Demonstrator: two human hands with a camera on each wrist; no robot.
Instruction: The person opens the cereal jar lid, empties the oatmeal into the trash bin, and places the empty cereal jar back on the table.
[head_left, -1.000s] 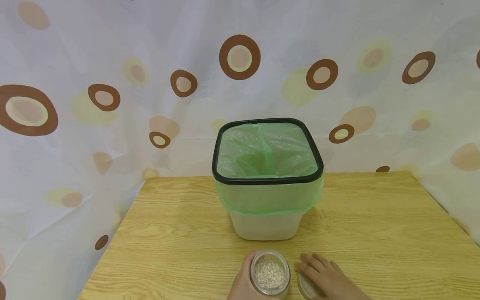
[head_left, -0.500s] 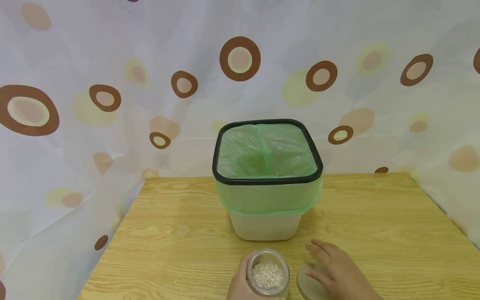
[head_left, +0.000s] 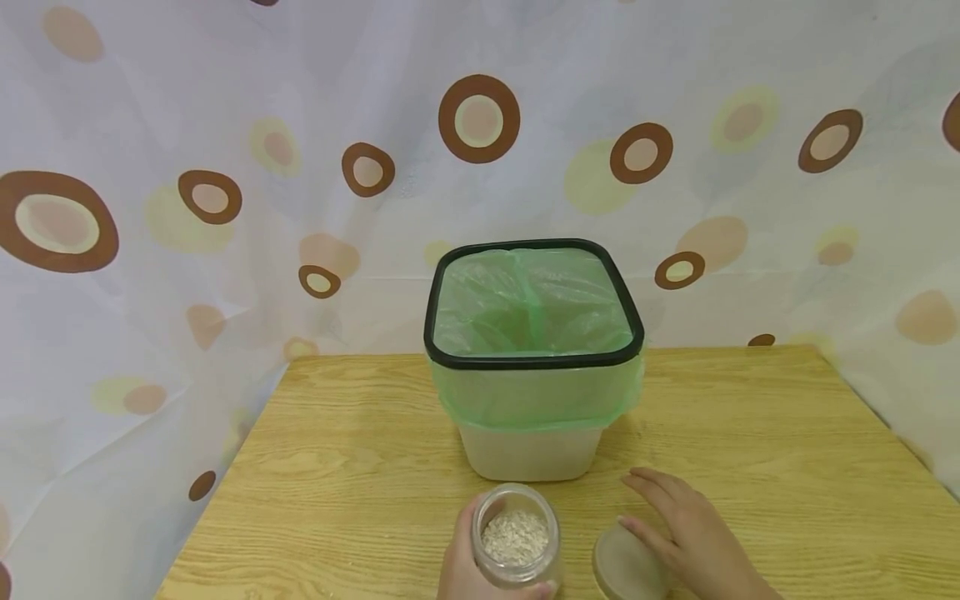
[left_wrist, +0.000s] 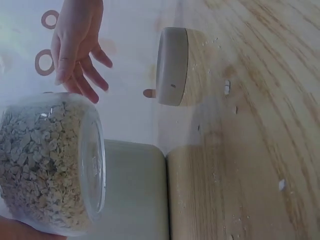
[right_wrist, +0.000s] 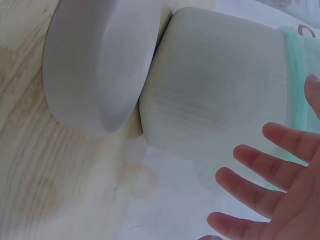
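Observation:
A clear glass jar (head_left: 551, 550) of pale oat flakes stands mouth up in the head view, gripped around its side by my left hand (head_left: 459, 562). From the left wrist, the jar's base (left_wrist: 92, 165) shows raised off the table. My right hand (head_left: 697, 533) hovers with spread, relaxed fingers above a round beige lid (head_left: 628, 567) lying on the table. In the right wrist view, nothing touches those fingers (right_wrist: 270, 170), and the lid (right_wrist: 95, 70) sits apart from them.
Behind both hands stands a white bin (head_left: 532, 454) with a black rim and green liner bag (head_left: 540, 396). Small flakes (left_wrist: 227, 87) are scattered on the wooden table (head_left: 337, 467). A spotted curtain (head_left: 315, 100) hangs behind.
My right hand has let go of the lid and lifted off it, up and to the right. The jar, in my left hand, has shifted slightly left. The lid stays on the table.

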